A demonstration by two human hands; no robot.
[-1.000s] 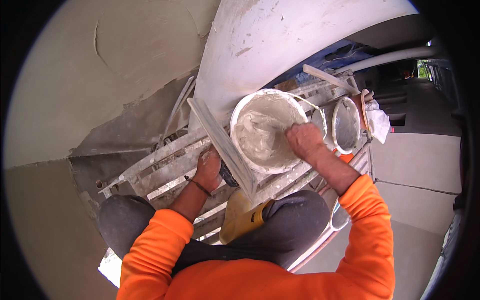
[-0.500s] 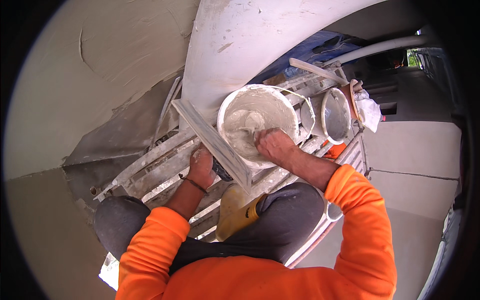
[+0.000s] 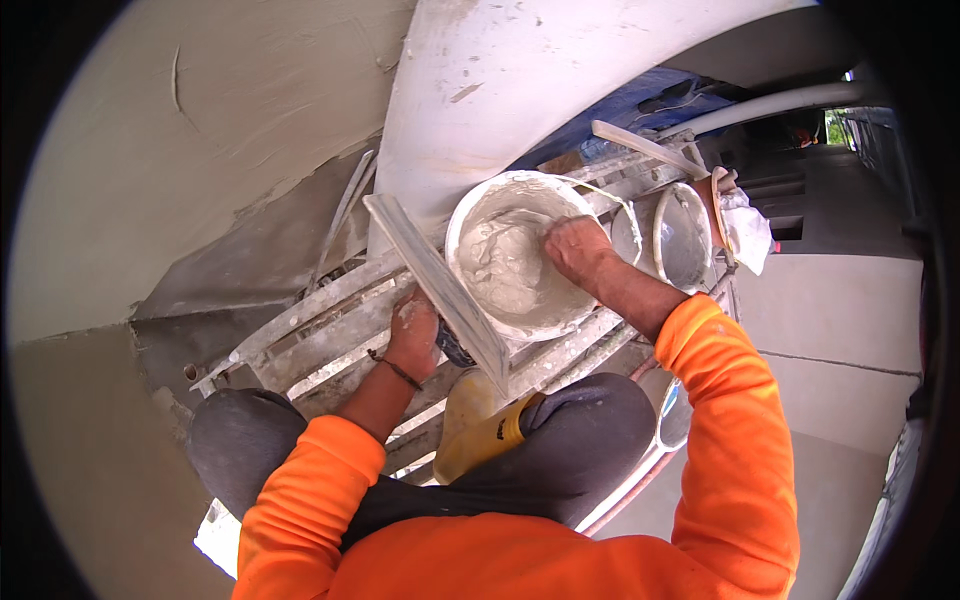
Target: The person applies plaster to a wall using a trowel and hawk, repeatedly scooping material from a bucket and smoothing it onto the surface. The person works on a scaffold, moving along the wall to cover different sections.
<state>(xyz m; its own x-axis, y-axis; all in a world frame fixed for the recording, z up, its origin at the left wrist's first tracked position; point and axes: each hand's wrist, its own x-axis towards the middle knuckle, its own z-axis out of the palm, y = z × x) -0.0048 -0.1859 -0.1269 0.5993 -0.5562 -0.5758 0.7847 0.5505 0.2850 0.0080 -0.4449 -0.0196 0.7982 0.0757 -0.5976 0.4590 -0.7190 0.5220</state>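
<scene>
From where I stand, the person works with both hands above a slatted platform [image 3: 325,342].

Left hand [image 3: 412,330]: closed around the dark handle [image 3: 454,346] of a long plastering float [image 3: 440,285]. The float stands tilted on edge, between this hand and the bucket. Its visible face shows grey streaks and no heaped load; the opposite face is hidden.

Right hand [image 3: 580,250]: curled in a narrow fist inside the mouth of the white bucket [image 3: 467,204], at the side farther from the left hand. The fingertips are out of sight; I cannot tell whether they grip a tool.

Material: pale paste [image 3: 505,258] lies in the bucket, to the left of the right hand. Its surface is ridged and uneven, so the mixing or scooping appears unfinished.

Second bucket [image 3: 683,238]: tipped on its side, just beyond the right hand.

Progress: coating appears partial. A pale coat [image 3: 250,120] covers the wall ahead and to the left of the left hand, ending in a ragged edge. The darker grey area [image 3: 230,262] below that edge appears uncoated. Paste supply is ample; none is visibly loaded on the float.
</scene>
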